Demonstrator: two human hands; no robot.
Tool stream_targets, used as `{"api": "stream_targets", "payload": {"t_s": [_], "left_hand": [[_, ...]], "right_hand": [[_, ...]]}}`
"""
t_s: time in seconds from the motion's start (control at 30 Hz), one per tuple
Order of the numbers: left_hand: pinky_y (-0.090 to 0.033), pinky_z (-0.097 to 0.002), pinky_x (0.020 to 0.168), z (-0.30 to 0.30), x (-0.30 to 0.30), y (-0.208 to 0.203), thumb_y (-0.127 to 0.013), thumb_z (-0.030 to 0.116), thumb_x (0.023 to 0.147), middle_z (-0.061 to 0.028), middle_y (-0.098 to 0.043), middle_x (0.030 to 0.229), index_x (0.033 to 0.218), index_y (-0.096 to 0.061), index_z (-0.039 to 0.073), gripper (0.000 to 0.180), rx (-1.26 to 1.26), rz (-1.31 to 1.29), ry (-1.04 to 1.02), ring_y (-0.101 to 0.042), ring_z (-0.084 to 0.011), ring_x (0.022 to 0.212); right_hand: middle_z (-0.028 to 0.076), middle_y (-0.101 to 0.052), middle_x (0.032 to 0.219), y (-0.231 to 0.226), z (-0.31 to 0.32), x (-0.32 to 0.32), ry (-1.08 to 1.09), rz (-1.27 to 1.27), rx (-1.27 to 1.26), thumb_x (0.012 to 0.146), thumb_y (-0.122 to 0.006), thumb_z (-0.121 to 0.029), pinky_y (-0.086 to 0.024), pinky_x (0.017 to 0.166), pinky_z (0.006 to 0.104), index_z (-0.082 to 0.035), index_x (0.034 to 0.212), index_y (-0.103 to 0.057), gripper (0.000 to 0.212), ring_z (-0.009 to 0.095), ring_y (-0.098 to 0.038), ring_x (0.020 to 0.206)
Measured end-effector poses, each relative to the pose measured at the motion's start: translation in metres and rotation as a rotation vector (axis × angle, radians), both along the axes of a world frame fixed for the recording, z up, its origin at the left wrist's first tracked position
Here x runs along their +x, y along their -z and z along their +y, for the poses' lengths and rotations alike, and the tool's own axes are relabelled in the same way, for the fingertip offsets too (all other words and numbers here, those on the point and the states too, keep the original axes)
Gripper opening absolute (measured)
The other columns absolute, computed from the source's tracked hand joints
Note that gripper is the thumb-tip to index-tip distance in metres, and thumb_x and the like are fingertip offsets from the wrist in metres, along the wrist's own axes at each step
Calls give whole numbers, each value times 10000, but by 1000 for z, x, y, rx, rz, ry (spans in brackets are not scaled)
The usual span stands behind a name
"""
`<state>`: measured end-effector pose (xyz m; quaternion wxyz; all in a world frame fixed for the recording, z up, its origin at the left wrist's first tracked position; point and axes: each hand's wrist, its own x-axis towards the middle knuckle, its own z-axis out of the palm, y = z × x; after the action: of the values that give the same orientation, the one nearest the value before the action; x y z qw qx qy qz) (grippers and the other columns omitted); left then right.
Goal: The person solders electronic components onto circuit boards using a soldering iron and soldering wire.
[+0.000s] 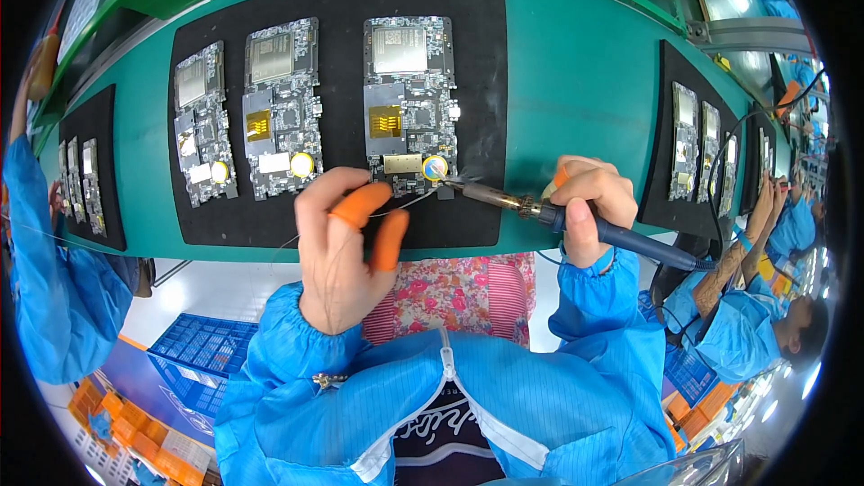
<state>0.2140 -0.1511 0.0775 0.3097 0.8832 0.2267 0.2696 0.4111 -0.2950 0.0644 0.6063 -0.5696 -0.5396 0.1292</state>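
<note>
My right hand (594,202) grips a soldering iron (621,238) by its dark blue handle. The iron's tip meets the lower edge of a round, gold-rimmed coin cell (436,167) on the rightmost circuit board (414,139). Faint smoke rises beside the tip. Thin solder wire (416,202) runs from my left hand (337,238) to the same spot, pinched between fingers in orange finger cots. That board lies flat, with a silver shield and a yellow tape patch. Two similar boards, a middle one (281,117) and a left one (202,126), lie beside it.
A black mat (477,54) under the boards covers part of the green table (576,81). Another mat (664,126) with boards lies at right, and one more (106,171) at left. The iron's cord (720,171) loops at right. Co-workers sit on both sides.
</note>
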Motion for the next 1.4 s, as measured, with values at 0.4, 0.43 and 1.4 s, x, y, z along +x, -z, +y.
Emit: {"api": "stream_targets", "payload": {"t_s": [0.4, 0.43, 1.4], "left_hand": [[-490, -297, 655, 1, -11, 5, -708, -48, 666, -107, -517, 959, 862, -590, -16, 231, 5, 38, 75, -568, -242, 815], [-505, -304, 625, 1, -11, 6, -723, -40, 648, -113, -522, 970, 877, -584, -15, 268, 28, 32, 100, -580, -248, 798], [-505, -325, 649, -2, 11, 15, -667, -73, 658, -147, -518, 1047, 897, -587, -50, 253, 70, 107, 204, -575, -271, 831]], "right_hand": [[92, -477, 514, -4, 4, -7, 8, -2, 17, 754, -523, -79, -304, 367, 279, 16, 657, -494, 139, 171, -426, 401], [96, -482, 517, -4, 4, -7, 3, -7, 15, 751, -524, -75, -309, 367, 279, 16, 655, -493, 135, 173, -428, 400], [110, -498, 528, -2, 8, -5, -23, -85, 19, 729, -534, -61, -329, 365, 282, 15, 628, -488, 135, 199, -447, 399]]}}
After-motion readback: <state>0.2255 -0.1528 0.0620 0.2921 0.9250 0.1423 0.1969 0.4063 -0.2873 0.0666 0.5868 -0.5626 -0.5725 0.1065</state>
